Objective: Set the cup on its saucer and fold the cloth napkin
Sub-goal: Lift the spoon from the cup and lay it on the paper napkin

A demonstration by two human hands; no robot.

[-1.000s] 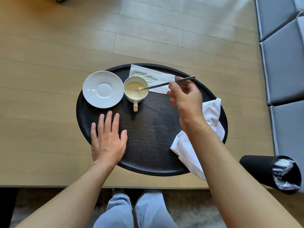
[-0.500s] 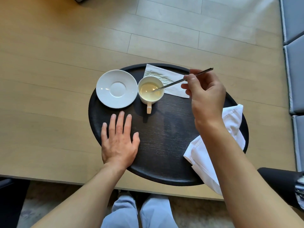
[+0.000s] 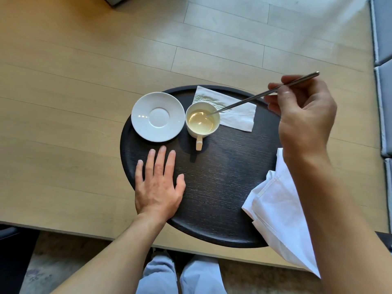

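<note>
A white cup (image 3: 202, 120) with pale liquid stands on the round black tray (image 3: 220, 187), handle toward me. Just left of it, apart from it, lies the empty white saucer (image 3: 158, 116). My right hand (image 3: 305, 117) pinches a long metal spoon (image 3: 254, 97) whose tip dips into the cup. My left hand (image 3: 158, 185) rests flat on the tray, fingers spread, below the saucer. A crumpled white cloth napkin (image 3: 275, 211) hangs over the tray's right edge, partly hidden by my right forearm.
A white paper napkin (image 3: 235, 115) lies on the tray behind the cup. The tray sits on a light wooden table (image 3: 63, 124) whose near edge runs just above my knees. Grey cushions (image 3: 384, 39) line the right side.
The view has shifted, so everything sits further right in the frame. My right hand still holds the spoon in the cup, with its handle raised higher. The left hand stays flat.
</note>
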